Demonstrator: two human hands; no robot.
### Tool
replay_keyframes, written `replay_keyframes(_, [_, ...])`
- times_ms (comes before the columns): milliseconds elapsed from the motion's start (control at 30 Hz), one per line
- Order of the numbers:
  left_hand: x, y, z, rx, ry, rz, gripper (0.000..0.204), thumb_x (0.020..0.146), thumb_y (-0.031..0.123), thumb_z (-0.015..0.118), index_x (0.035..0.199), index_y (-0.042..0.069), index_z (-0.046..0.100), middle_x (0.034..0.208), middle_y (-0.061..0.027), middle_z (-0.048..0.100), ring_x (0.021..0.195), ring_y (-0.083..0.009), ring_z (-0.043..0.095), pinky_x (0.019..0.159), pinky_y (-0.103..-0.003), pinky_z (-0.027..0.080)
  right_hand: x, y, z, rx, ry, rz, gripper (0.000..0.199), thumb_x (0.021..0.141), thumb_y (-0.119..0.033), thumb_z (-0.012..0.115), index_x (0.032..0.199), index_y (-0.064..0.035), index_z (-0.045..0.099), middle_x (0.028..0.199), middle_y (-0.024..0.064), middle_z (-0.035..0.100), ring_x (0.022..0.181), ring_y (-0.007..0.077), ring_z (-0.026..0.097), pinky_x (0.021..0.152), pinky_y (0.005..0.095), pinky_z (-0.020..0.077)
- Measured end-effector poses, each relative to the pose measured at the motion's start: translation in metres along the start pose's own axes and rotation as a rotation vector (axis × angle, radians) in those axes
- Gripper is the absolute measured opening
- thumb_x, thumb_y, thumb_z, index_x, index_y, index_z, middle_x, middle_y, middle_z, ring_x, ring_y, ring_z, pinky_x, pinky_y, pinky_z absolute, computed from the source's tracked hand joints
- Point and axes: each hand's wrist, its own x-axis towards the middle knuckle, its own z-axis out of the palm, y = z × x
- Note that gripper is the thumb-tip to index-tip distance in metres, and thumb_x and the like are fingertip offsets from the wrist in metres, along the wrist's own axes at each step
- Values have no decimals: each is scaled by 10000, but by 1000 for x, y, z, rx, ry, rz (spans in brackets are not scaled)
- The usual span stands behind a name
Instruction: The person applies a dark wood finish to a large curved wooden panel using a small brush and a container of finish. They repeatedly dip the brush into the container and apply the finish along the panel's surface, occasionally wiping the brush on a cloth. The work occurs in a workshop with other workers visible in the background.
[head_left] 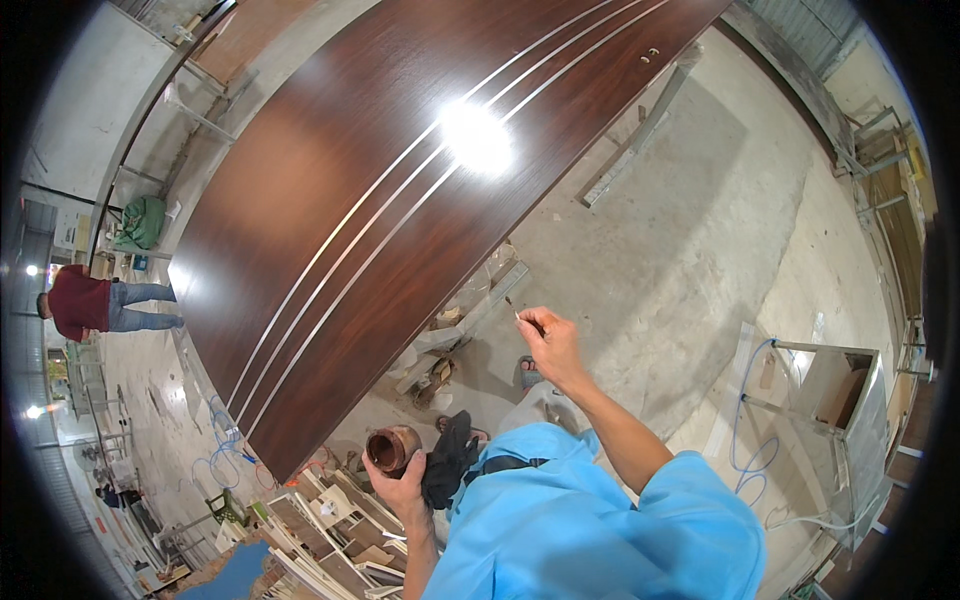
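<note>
A brown-stained pot (406, 440) with an open mouth is in my left hand (402, 488), its fingers wrapped round the side. Its inside is dark brown. My right hand (552, 348) pinches a thin small brush (511, 305) with a dark tip, held up in the air. In front of me lies a large, glossy dark brown wooden panel (330, 150) with three silver strips running along it. The brush is apart from the panel, to the right of its near edge. A black cloth (453, 460) hangs beside the pot, against my blue shirt.
Wood offcuts (335, 520) are piled at the lower left, with more scraps (435, 365) under the panel's edge. A metal-framed stand (825, 400) with a blue hose (742, 420) is at the right. Far left, a person in a dark red shirt (80, 302) stands.
</note>
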Motion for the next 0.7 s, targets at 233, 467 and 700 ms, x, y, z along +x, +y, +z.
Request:
replay_keyframes(233, [-5,-10,-12,177,-37,78,694,719,113,853,1295,4,481,1184,-122,566,1090,-220,575,986,-350,469,19,19,17,38,-63,102,180,950,-164,609,1024,-10,665,848,158,732,666,290,670,644,373,507])
replay_keyframes(467, [-17,-22,-7,196,-16,66,727,715,164,862,1306,1,471,1178,-120,562,1073,-226,575,974,-358,478,29,34,31,4,-62,69,173,950,-149,607,1040,-12,661,830,137,732,671,242,672,629,349,512])
replay_keyframes(700, [-17,-31,-9,245,11,-7,762,702,178,878,1330,-11,489,1199,-123,571,1093,-228,581,978,-354,478,38,54,46,-24,14,-67,157,934,-153,644,1008,-18,677,804,153,714,674,257,676,642,355,514])
